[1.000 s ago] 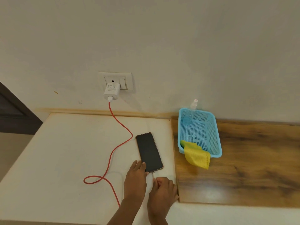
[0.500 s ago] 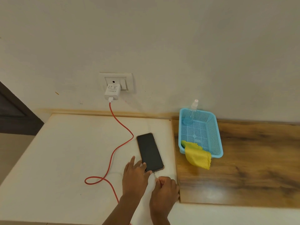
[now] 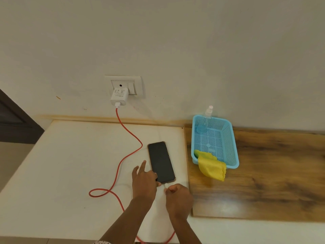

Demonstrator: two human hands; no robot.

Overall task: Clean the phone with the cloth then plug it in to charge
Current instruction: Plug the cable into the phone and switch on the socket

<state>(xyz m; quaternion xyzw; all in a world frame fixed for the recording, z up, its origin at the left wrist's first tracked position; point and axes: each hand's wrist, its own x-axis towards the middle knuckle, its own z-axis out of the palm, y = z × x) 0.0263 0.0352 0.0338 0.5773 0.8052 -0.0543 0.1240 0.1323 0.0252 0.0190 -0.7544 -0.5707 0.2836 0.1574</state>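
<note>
Since half a second ago the left hand (image 3: 144,184) has spread its fingers, the forefinger now lifted and pointing up along the left edge of the phone (image 3: 161,162) while the thumb presses the phone's near left corner. Just below the phone's bottom edge, the right hand (image 3: 177,196) is curled into a loose fist, fingertips pinched together on the white connector end of the red charging cable (image 3: 129,138); whether the plug is seated in the port cannot be told. Dark-screened and face up, the phone lies on the white tabletop (image 3: 70,164), near its right edge. From the white charger (image 3: 119,96) in the wall socket (image 3: 123,85) the cable drops, curves past the phone's left side, makes a loop and runs under the forearms. To the right, on the wooden surface (image 3: 272,173), stands a blue basket (image 3: 230,147) with a yellow cloth (image 3: 212,169) draped over its near rim and a clear spray bottle (image 3: 205,118) in its far corner.
</note>
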